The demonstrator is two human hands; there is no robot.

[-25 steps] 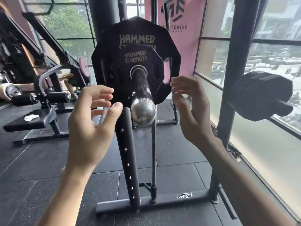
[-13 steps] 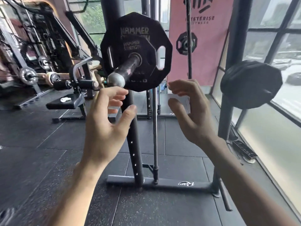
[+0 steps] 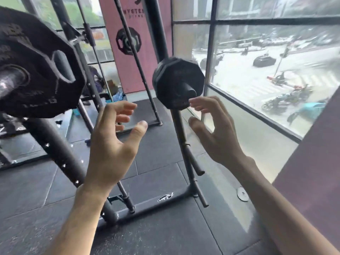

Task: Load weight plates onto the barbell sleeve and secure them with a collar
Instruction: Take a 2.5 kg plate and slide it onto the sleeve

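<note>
Two black many-sided weight plates (image 3: 42, 74) sit on the steel barbell sleeve (image 3: 9, 80) at the far left, the smaller one in front. A second stack of black plates (image 3: 174, 78) hangs on a storage peg (image 3: 190, 90) of a rack post in the middle. My left hand (image 3: 112, 144) is raised with relaxed fingers and holds nothing, below and left of that stack. My right hand (image 3: 215, 129) hovers with loosely bent fingers, its fingertips just in front of the stack's lower edge. I see no collar.
The dark rack upright (image 3: 60, 155) slants across the lower left, with its base bar (image 3: 165, 198) on the black rubber floor. A small silver disc (image 3: 242, 194) lies on the floor by the large window (image 3: 257, 70). A pink banner (image 3: 128, 43) hangs behind.
The view has swung right: the loaded sleeve slid to the left edge and the stored plates came to the middle. Both hands stay raised and empty, the right one now near the stored plates.
</note>
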